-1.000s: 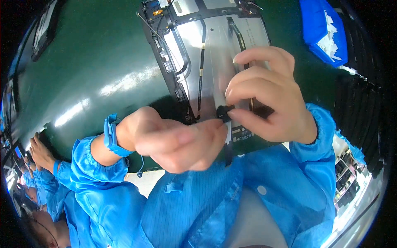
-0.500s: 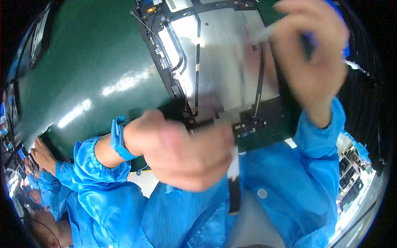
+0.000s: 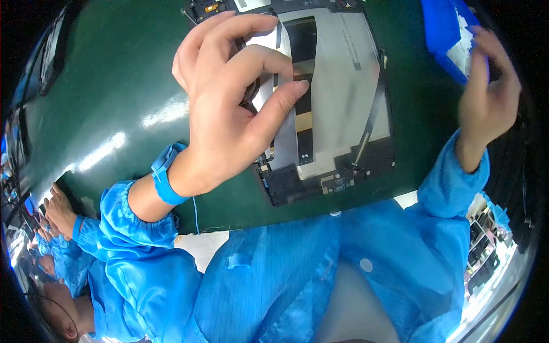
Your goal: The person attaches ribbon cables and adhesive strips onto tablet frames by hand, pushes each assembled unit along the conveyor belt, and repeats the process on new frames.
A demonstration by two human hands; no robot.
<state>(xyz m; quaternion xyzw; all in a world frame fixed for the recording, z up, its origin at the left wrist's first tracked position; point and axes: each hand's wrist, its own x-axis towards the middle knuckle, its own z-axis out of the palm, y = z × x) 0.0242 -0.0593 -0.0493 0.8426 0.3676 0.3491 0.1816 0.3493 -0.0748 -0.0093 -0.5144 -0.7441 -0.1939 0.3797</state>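
Note:
My left hand [image 3: 229, 97] pinches a long black flex strip [image 3: 304, 123] with a tan band between thumb and forefinger. The strip lies lengthwise over the opened, flat tablet-like device [image 3: 343, 91], whose inside shows a pale grey panel, a black frame and thin ribbon cables. That hand covers part of the device's left edge. Off to the right, my right hand [image 3: 489, 97] is at a blue bin [image 3: 437, 37] with white pieces [image 3: 460, 54] in it. Its fingers are apart, and I see nothing held in them.
A dark green mat [image 3: 114, 74] covers the bench. A blue band with a cord [image 3: 196, 214] circles my left wrist. Beyond my left arm, another person's hand [image 3: 60, 208] rests at the bench edge. A dark flat object [image 3: 54, 57] stands at the far left.
My left hand has moved up from the bench's near side and brought the black flex strip over the device. The right hand has swung right, away from the device to the blue bin.

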